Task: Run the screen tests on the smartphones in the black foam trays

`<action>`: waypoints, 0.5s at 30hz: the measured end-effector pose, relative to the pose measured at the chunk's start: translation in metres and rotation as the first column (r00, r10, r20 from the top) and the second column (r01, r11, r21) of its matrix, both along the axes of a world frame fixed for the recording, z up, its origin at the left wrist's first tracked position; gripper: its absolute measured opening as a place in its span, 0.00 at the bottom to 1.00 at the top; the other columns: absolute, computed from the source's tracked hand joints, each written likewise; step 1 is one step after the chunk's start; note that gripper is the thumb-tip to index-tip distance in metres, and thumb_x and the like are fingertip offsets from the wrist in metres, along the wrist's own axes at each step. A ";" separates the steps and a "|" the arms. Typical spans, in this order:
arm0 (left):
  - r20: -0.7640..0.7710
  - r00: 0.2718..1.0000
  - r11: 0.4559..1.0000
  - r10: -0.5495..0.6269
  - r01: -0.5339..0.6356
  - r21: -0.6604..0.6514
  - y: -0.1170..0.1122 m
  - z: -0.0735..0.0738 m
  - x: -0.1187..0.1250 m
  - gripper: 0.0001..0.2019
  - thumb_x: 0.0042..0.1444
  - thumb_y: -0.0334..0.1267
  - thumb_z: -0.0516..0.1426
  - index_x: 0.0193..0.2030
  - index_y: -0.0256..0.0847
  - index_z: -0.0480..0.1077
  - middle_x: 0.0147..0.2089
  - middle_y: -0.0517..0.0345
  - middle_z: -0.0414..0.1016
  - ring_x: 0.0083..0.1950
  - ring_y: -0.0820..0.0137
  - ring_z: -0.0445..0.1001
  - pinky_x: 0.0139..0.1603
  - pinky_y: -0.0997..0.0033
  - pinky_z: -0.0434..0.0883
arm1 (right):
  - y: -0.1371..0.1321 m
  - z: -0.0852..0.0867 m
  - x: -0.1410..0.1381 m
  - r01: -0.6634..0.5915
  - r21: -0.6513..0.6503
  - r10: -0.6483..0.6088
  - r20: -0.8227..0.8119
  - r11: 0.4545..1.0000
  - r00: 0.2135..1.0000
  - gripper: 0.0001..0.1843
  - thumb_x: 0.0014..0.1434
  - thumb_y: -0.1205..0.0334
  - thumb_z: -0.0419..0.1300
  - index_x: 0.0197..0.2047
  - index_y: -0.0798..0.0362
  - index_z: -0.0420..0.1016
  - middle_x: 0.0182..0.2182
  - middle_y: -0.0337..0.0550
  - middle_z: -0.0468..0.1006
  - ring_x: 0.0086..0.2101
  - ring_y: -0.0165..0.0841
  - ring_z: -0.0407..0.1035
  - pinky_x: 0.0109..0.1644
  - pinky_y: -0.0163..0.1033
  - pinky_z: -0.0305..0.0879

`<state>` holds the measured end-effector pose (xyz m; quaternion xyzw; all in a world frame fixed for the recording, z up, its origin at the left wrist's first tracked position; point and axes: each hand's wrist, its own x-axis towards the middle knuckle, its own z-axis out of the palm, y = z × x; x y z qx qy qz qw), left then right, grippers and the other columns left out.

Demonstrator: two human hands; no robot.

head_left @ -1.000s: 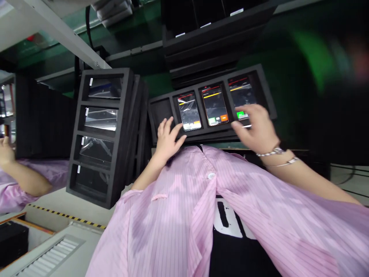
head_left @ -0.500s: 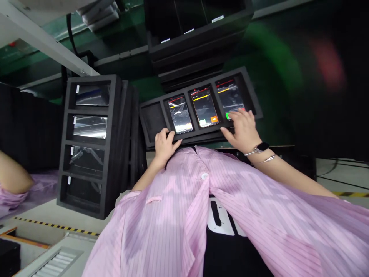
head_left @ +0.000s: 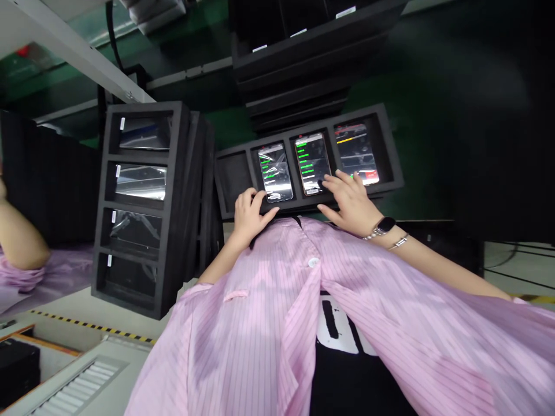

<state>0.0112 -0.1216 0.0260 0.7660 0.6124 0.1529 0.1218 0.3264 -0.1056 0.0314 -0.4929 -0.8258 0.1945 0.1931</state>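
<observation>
In front of me lies a black foam tray (head_left: 392,144) with a row of compartments. Three hold smartphones with lit screens; the leftmost compartment (head_left: 235,178) holds none. The left phone (head_left: 274,167) and the middle phone (head_left: 310,159) show green text lines. On the right phone (head_left: 356,151) there is a yellow bar with a red patch low down. My left hand (head_left: 250,216) rests at the tray's near edge, fingers apart near the left phone's bottom. My right hand (head_left: 350,205) is open, its fingertips over the lower right of the middle phone; whether they touch the glass I cannot tell.
To the left stands a stack of black foam trays (head_left: 130,156), the top one holding phones. Another tray stack (head_left: 299,63) stands beyond the tray. At far left a co-worker's arm (head_left: 21,231) shows. A pale metal beam (head_left: 87,52) crosses the upper left.
My right hand has moved left from the right phone to the middle one. The left and middle screens have switched from yellow bars to green text lines. My left hand stays at the tray edge.
</observation>
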 end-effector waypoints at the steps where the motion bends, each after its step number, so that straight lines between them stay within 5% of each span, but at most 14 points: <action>1: -0.010 1.000 1.000 0.012 -0.012 0.014 0.002 0.001 0.003 0.30 0.66 0.61 0.59 0.63 0.41 0.74 0.62 0.40 0.70 0.63 0.51 0.69 0.68 0.49 0.67 | 0.001 -0.002 -0.003 -0.011 -0.004 0.011 0.007 1.000 1.000 0.32 0.71 0.46 0.53 0.71 0.55 0.63 0.68 0.60 0.69 0.72 0.58 0.55 0.75 0.73 0.45; 9: -0.076 0.996 0.999 0.037 -0.039 -0.022 0.015 -0.004 0.012 0.30 0.67 0.60 0.57 0.68 0.45 0.71 0.73 0.40 0.64 0.74 0.43 0.58 0.75 0.41 0.59 | 0.011 -0.016 -0.024 0.001 -0.042 0.003 0.082 0.999 0.997 0.36 0.71 0.44 0.53 0.72 0.61 0.62 0.69 0.64 0.67 0.73 0.59 0.52 0.76 0.74 0.41; 15: -0.083 0.995 0.998 0.058 -0.060 -0.020 0.016 -0.003 0.011 0.33 0.67 0.61 0.56 0.71 0.43 0.68 0.74 0.39 0.64 0.74 0.43 0.59 0.75 0.42 0.59 | 0.009 -0.005 0.000 0.084 -0.011 -0.083 0.063 0.996 0.995 0.35 0.70 0.43 0.53 0.71 0.58 0.63 0.70 0.63 0.66 0.72 0.58 0.53 0.76 0.72 0.44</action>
